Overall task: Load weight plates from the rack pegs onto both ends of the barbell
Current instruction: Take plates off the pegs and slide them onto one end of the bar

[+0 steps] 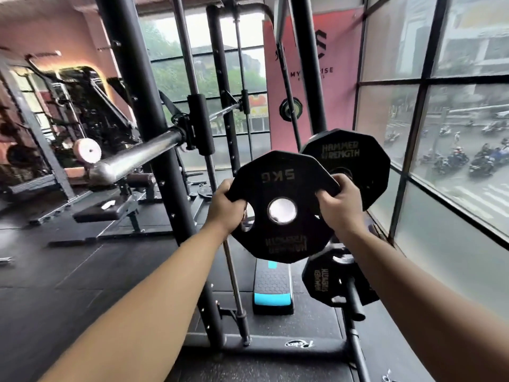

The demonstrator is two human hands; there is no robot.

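Reference: held plate (275, 186). Left hand (226, 209) grips its left edge, right hand (339, 206) its right edge. Barbell (137, 158) up-left of it; upper racked plate (358, 158) behind-right; lower racked plate (326, 281) below-right; step platform (272, 289) beneath.

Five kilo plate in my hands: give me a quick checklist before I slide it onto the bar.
1. Left hand grips the plate by its edge: ok.
2. Right hand grips the opposite edge: ok.
3. Barbell sleeve bare, with room for the plate: ok.
4. Centre hole lined up with the sleeve end: not ok, the plate is to its right and lower.
5. Plate clear of the rack plate behind it: cannot tell.
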